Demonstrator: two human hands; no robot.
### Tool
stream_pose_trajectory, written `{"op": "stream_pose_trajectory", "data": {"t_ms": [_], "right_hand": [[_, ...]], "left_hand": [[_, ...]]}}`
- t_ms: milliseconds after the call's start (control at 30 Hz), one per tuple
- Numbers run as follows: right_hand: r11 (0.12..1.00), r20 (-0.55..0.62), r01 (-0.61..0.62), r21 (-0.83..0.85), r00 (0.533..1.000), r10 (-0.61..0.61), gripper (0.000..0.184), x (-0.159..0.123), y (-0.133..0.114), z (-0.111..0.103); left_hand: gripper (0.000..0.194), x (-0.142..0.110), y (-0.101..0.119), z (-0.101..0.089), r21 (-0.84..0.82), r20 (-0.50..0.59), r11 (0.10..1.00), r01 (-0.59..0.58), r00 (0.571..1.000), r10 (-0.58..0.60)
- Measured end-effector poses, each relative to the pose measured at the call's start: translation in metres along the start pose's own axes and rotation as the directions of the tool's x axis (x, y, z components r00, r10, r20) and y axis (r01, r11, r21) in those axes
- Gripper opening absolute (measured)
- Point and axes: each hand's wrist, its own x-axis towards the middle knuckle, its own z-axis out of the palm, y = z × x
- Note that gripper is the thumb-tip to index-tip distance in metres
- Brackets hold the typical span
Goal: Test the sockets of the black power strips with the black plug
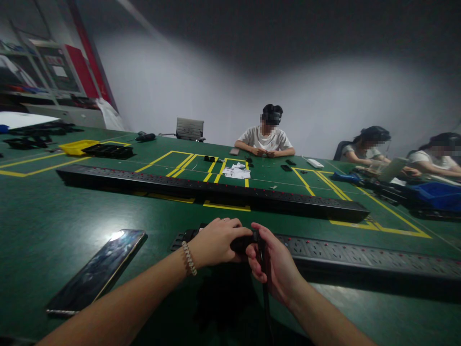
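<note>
Close in front of me, my left hand (215, 241), with a beaded bracelet at the wrist, is closed on a small dark end piece (240, 244) of a black cable (267, 310). My right hand (275, 262) wraps its fingers round the cable beside that piece, and the cable hangs down toward the table's near edge. The two hands nearly touch. Behind them, a long black power strip (360, 257) with rows of sockets and red dots reaches to the right. A black slotted part (177, 241) shows left of my left hand, partly covered.
A phone (97, 271) lies at the left on the green table (32, 206). A second long power strip (212, 190) crosses farther back. Beyond are white papers (236, 171), a yellow tray (77, 147), a blue bin (439, 197) and several seated people (265, 139).
</note>
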Motion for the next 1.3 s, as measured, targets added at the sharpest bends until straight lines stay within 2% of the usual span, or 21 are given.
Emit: {"op": "stream_pose_trajectory", "data": {"t_ms": [133, 300, 500, 667, 833, 1033, 1300], "right_hand": [[0.998, 0.054, -0.017, 0.066, 0.998, 0.013, 0.03, 0.0014, -0.0008, -0.0034], [0.996, 0.024, -0.02, 0.085, 1.0, 0.018, 0.033, 0.0015, 0.0, -0.0025], [0.998, -0.008, 0.035, 0.047, 0.999, -0.035, 0.04, 0.001, 0.0057, 0.0005], [0.998, -0.021, 0.057, 0.039, 0.998, -0.056, 0.04, 0.0, 0.0073, 0.0002], [0.998, 0.005, 0.025, 0.055, 1.0, -0.025, 0.036, -0.0004, 0.0045, -0.0017], [0.999, 0.009, 0.007, 0.049, 1.0, -0.008, 0.038, -0.0021, 0.0021, -0.0015], [0.999, 0.026, -0.015, 0.048, 1.0, 0.014, 0.031, 0.0007, 0.0005, -0.0012]], "left_hand": [[0.06, -0.0005, 0.0016, -0.0005, 0.036, 0.01, 0.999, -0.006, 1.0, 0.005], [0.088, -0.001, 0.0037, 0.0021, -0.002, -0.033, 0.998, 0.056, 0.998, -0.056], [0.074, 0.0001, 0.0026, 0.0036, 0.001, -0.015, 1.0, 0.026, 1.0, -0.026], [0.071, -0.0012, 0.0031, 0.0026, -0.025, -0.04, 0.999, 0.022, 0.999, -0.023], [0.057, -0.0026, 0.003, 0.0004, 0.005, -0.024, 1.0, 0.002, 1.0, -0.002], [0.064, -0.003, 0.0021, -0.001, -0.004, -0.02, 1.0, 0.007, 1.0, -0.007], [0.055, -0.0014, 0.0006, 0.0003, 0.018, -0.008, 1.0, -0.014, 1.0, 0.014]]}}
